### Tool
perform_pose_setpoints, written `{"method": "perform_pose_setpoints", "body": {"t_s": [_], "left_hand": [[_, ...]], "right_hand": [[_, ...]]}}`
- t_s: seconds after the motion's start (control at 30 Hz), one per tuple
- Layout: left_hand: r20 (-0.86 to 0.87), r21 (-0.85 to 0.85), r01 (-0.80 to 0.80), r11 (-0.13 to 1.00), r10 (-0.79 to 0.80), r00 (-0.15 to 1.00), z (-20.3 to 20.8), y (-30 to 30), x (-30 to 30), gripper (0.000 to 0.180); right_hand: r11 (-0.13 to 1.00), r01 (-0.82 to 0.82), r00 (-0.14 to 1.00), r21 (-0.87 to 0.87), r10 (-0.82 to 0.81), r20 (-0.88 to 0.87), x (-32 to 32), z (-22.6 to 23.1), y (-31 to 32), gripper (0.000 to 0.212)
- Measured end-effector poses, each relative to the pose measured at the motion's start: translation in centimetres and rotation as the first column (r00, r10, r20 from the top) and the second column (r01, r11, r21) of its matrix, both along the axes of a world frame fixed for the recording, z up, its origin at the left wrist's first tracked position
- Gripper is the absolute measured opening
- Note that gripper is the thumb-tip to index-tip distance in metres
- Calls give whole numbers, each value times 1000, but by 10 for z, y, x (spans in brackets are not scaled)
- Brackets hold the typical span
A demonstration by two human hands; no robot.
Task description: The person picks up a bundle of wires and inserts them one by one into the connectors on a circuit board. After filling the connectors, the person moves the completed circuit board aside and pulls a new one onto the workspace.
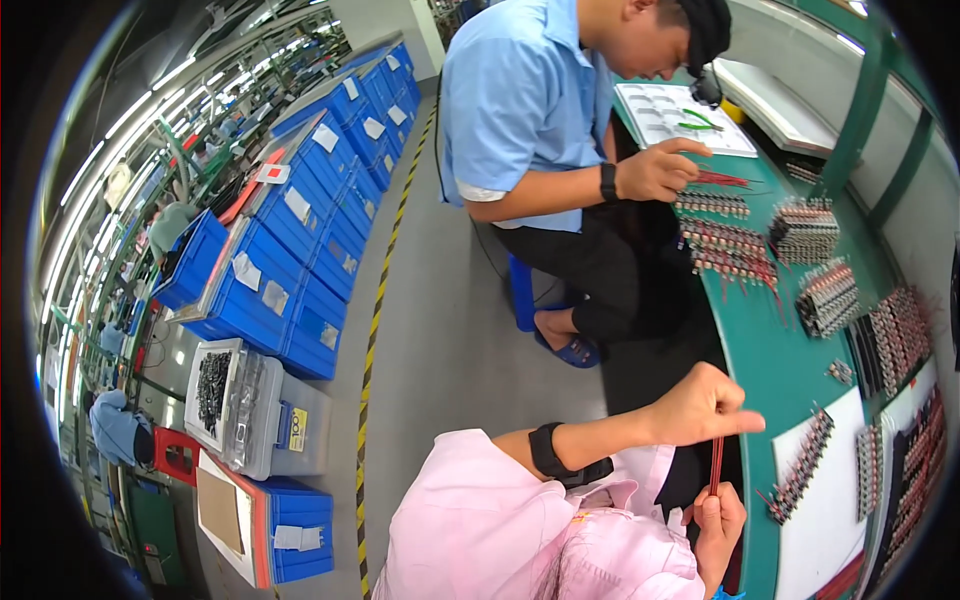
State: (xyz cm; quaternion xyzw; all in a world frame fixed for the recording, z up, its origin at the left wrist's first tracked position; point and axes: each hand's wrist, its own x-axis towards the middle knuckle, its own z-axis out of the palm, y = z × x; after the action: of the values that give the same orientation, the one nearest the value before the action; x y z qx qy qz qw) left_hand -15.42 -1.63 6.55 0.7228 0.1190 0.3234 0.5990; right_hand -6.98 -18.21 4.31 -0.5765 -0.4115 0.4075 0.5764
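Observation:
A small bunch of thin red wires is stretched between my two hands, beside the edge of the green table. My left hand, with a black band at the wrist, is closed at the upper end of the wires, its thumb pointing right. Below it, my right hand pinches the lower part of the same wires. What lies inside the fingers is hidden. Just right of my hands, a row of small metal parts with wires rests on a white board.
A co-worker in a light blue shirt sits farther along the green table, near red-wired parts. Stacked part blocks line the table. A white tray holds green pliers. Blue bins stand left, past a striped floor line.

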Motion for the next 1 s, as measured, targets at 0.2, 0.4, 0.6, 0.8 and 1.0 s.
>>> {"method": "perform_pose_setpoints", "body": {"t_s": [0.2,0.4,0.6,0.8,1.0], "left_hand": [[395,-260,407,876,-289,872,-20,36,-4,25],[80,-486,465,740,-492,867,-18,-20,-6,32],[243,-318,398,861,-332,912,-32,-12,8,41],[526,-448,296,844,-20,850,-11,-2,3,48],[658,-653,658,374,-148,738,-13,-7,-26,43]], "right_hand": [[996,87,970,36,-76,-233,-11,-8,23,26],[940,325,938,103,-307,-158,-18,-38,36,23],[961,256,959,101,-240,-152,-26,-17,48,24],[992,111,992,67,-107,-67,-21,-17,25,24],[976,154,985,153,-163,50,-10,-15,6,21]]}}
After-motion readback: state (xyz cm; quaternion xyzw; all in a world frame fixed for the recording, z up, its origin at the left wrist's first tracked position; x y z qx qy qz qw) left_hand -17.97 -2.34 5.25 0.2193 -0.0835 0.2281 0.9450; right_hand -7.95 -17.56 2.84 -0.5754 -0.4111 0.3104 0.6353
